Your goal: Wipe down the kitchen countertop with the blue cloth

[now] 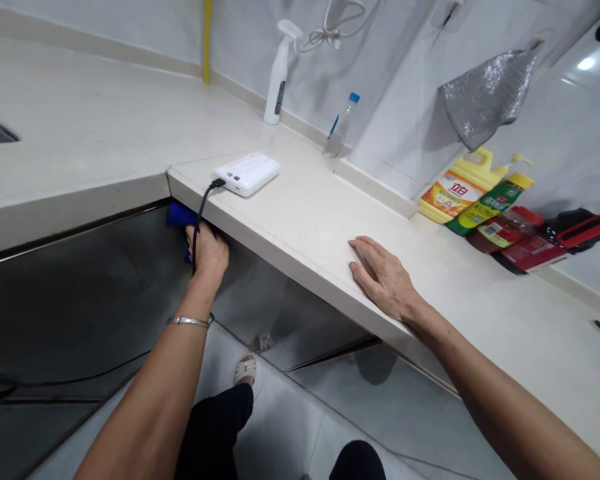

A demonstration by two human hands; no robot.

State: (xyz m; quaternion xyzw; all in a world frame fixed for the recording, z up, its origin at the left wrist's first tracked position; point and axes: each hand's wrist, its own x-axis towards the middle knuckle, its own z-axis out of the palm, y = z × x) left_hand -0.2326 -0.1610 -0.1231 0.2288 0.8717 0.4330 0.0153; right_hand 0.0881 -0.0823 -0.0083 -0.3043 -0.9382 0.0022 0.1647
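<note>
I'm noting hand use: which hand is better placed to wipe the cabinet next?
Likely the left hand: it holds the cloth at the cabinet, under the counter, where the empty right hand rests.

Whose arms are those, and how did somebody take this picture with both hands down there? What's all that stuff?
They are one person's own bare arms. A camera worn on that person's head looks forward and down, so it sees what they see.

The left hand holds what looks like a blue cloth at the shiny cabinet front, under the counter's edge. The right hand rests on the pale counter, holding nothing.

Also on the counter are a white box with a black cable plugged in, a white spray bottle, a clear bottle and a yellow jug.
</note>
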